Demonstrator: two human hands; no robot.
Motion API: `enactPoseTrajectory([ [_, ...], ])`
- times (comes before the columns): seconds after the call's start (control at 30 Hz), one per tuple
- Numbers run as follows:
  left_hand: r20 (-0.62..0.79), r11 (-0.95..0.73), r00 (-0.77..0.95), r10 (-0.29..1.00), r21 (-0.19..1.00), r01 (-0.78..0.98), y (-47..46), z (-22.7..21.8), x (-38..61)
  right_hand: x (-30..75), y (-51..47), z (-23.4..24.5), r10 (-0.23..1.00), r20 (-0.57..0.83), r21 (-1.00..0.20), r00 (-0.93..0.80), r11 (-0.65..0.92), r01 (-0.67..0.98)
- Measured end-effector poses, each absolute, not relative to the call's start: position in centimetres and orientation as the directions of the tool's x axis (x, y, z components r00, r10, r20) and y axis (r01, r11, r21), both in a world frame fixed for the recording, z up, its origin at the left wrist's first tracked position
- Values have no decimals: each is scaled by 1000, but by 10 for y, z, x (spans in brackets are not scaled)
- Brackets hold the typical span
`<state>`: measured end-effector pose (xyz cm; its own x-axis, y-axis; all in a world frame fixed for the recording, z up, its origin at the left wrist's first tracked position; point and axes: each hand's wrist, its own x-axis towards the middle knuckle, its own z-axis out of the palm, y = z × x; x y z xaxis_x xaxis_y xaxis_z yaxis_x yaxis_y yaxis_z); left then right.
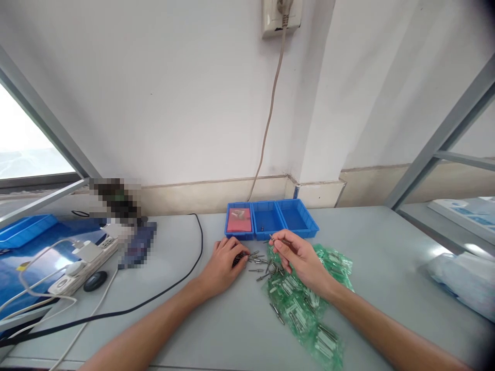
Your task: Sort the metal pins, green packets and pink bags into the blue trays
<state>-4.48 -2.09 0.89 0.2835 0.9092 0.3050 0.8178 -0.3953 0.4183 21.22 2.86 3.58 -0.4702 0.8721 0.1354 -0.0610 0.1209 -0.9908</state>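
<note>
My right hand [296,255] is closed in a pinch on a small metal pin [271,237], just in front of the blue trays. My left hand [227,262] rests on the table, its fingers curled round several dark metal pins that are partly hidden under them. Loose metal pins [258,261] lie scattered between the two hands. Beneath and beside my right hand spreads a green plastic bag [297,314] with bundles of similar pins showing through. One pin or so can be seen in the middle blue tray [266,219].
A blue tray [227,222] at the left of the row holds a red sheet with a small clear packet; another blue tray [296,214] stands at the right end. A black cable [174,286] crosses the table's left side, near a power strip [83,265]. A plastic-wrapped bundle [464,281] lies far right.
</note>
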Motion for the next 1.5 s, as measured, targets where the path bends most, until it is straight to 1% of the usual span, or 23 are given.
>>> enactPoseTrajectory([
  [0.17, 307, -400, 287, 907, 422, 813, -20, 9, -45, 211, 26, 43, 877, 144, -988, -458, 151, -21],
  [0.67, 306, -401, 290, 907, 414, 817, -21, 8, -46, 211, 26, 42, 878, 151, -985, -454, 173, 7],
  [0.93, 308, -399, 289, 906, 397, 827, -21, 9, -45, 211, 31, 31, 876, 146, -988, -460, 148, -33],
  [1.17, 302, -396, 287, 909, 414, 820, -21, 9, -45, 211, 28, 36, 889, 132, -991, -438, 127, -41],
  [1.5, 309, -399, 287, 907, 409, 821, -21, 8, -46, 210, 26, 42, 903, 124, -992, -411, 118, -39],
])
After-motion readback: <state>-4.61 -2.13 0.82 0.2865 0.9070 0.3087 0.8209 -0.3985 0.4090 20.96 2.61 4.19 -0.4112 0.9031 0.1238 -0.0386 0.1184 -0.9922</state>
